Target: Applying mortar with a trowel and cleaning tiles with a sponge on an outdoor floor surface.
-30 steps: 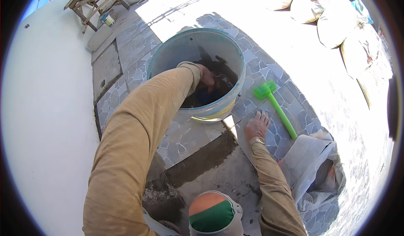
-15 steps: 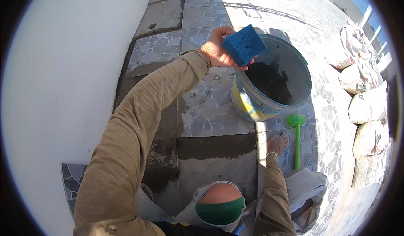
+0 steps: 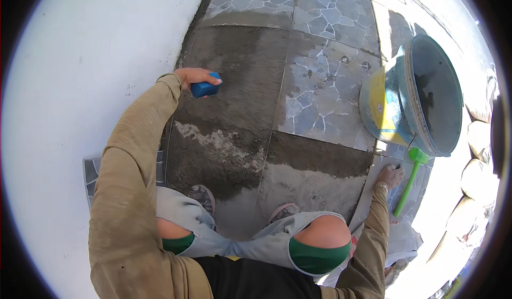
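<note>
My left hand (image 3: pixel 195 78) grips a blue sponge (image 3: pixel 206 87) low over the floor beside the white wall. Beneath and around it lies a tile (image 3: pixel 234 64) coated in wet grey-brown slurry. On the right, my right hand (image 3: pixel 391 176) rests with its fingers stretched flat on the tiled floor. Just beside that hand lies a green mallet (image 3: pixel 408 187). A large bucket (image 3: pixel 392 99) with a yellow label stands beyond it, dark liquid inside.
The white wall (image 3: pixel 96 75) runs along the left. Stone-pattern tiles (image 3: pixel 333 80) with pale joints lie ahead, partly smeared. Several filled sacks (image 3: pixel 478 179) line the right side. A loose tile piece (image 3: pixel 92 177) leans by the wall near my left arm.
My left hand has carried the sponge from beside the bucket leftward and down to the slurry-covered tile. The view has shifted; my right hand stays on the floor by the mallet.
</note>
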Tool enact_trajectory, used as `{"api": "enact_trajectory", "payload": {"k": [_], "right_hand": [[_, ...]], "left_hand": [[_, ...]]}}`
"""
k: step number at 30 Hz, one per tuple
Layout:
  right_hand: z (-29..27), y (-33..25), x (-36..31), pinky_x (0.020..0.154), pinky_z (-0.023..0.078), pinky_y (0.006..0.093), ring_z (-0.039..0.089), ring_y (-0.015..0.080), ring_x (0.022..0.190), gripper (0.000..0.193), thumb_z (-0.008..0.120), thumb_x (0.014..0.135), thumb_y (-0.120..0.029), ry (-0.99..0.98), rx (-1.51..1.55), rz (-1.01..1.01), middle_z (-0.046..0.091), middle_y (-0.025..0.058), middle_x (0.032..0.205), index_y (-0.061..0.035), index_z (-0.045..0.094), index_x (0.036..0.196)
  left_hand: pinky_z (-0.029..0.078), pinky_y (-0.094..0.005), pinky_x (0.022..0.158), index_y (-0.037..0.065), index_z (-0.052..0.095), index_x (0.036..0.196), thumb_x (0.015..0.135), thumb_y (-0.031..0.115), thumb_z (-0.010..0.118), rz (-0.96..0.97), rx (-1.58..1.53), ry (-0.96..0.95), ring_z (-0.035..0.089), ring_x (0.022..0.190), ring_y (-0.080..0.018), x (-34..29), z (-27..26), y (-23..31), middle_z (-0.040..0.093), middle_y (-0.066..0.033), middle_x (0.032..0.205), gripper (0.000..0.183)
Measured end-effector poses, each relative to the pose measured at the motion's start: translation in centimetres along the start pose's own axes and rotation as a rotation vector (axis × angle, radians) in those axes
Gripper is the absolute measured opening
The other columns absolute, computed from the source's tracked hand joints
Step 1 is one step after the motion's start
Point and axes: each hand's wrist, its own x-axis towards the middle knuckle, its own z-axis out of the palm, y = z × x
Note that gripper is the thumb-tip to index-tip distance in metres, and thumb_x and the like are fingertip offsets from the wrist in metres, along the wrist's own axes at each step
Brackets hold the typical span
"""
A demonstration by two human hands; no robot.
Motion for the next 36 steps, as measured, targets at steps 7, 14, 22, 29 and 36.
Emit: {"api": "enact_trajectory", "payload": {"k": [7, 14, 22, 29, 36], "right_hand": [[0.2, -1.1, -0.5, 0.104, 0.036, 0.0448, 0.049, 0.0335, 0.122, 0.040, 0.050, 0.088, -0.025, -0.042, -0.015, 0.011, 0.054, 0.0155, 0.128, -0.0068, 0.056, 0.124], [-0.5, 0.1, 0.1, 0.102, 0.038, 0.0451, 0.050, 0.0335, 0.120, 0.040, 0.050, 0.088, -0.026, 0.004, -0.013, 0.016, 0.056, 0.0152, 0.126, -0.0076, 0.056, 0.123], [-0.1, -2.5, -0.6, 0.101, 0.038, 0.0449, 0.050, 0.0335, 0.120, 0.039, 0.051, 0.088, -0.025, -0.039, 0.018, 0.010, 0.056, 0.0155, 0.125, -0.0077, 0.056, 0.123], [-0.4, -1.0, -0.1, 0.102, 0.038, 0.0450, 0.050, 0.0351, 0.120, 0.042, 0.051, 0.088, -0.022, -0.009, 0.040, -0.017, 0.056, 0.0178, 0.125, -0.0038, 0.054, 0.125], [0.6, -0.9, -0.3, 0.101, 0.039, 0.0449, 0.051, 0.0354, 0.118, 0.042, 0.051, 0.088, -0.022, -0.021, 0.055, -0.030, 0.056, 0.0182, 0.124, -0.0037, 0.054, 0.125]], "left_hand": [[0.053, -0.0351, 0.067, 0.005, 0.049, 0.131, 0.092, 0.040, 0.065, 0.212, 0.089, 0.294, 0.063, 0.087, -0.0198, 8.0, -1.8, 2.5, 0.062, -0.0128, 0.106, 0.055], [0.049, -0.0375, 0.077, 0.006, 0.057, 0.122, 0.092, 0.043, 0.063, 0.404, 0.409, 0.382, 0.063, 0.091, -0.0239, 7.1, 1.8, 3.6, 0.064, -0.0114, 0.105, 0.048], [0.047, -0.0403, 0.081, 0.005, 0.061, 0.115, 0.089, 0.041, 0.065, 0.410, 0.467, 0.518, 0.062, 0.095, -0.0244, 11.9, 0.8, 5.9, 0.066, -0.0152, 0.102, 0.044], [0.047, -0.0413, 0.089, 0.014, 0.061, 0.120, 0.088, 0.027, 0.065, 0.640, 0.118, 0.550, 0.061, 0.107, -0.0310, 15.4, 2.5, 12.9, 0.064, -0.0174, 0.116, 0.035], [0.049, -0.0371, 0.081, 0.010, 0.066, 0.104, 0.089, 0.018, 0.059, 0.700, 0.241, 0.685, 0.063, 0.092, -0.0217, 19.5, -0.3, 15.0, 0.066, -0.0097, 0.096, 0.018]]}}
